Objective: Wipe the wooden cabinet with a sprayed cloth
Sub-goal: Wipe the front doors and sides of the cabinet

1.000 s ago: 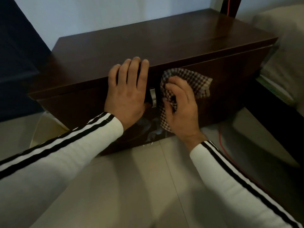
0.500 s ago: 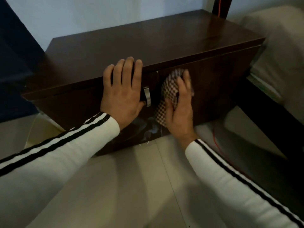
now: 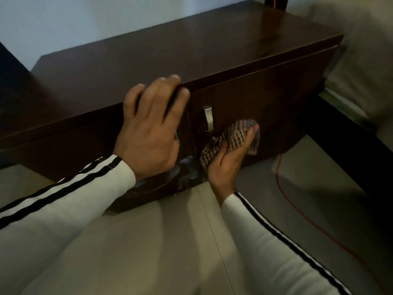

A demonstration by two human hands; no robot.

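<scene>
The checked cloth [image 3: 232, 140] is being gripped in a loose bunch by the right hand [image 3: 226, 161], with the fingers curled round it from below, and is being pressed against the lower part of the right-hand door [image 3: 268, 99] of the wooden cabinet [image 3: 191, 54], just beside the metal handle [image 3: 208, 119]. The left hand [image 3: 148, 128] is being laid flat on the left-hand door [image 3: 70, 150], fingers spread and nothing held, with the fingertips reaching the top edge; it is slightly blurred.

The cloth is being judged soft, light and limp. It is probably best taken in a wad in the palm, so that loose corners are not being dragged or caught on the handle. The cabinet is being judged heavy and stiff, its dark finish smooth and likely slippery where damp. A flat bracing palm on the door seems the sensible hold. The cabinet is being borne by the tiled floor [image 3: 159, 241], and a red cable [image 3: 284, 194] is being trailed nearby.
</scene>
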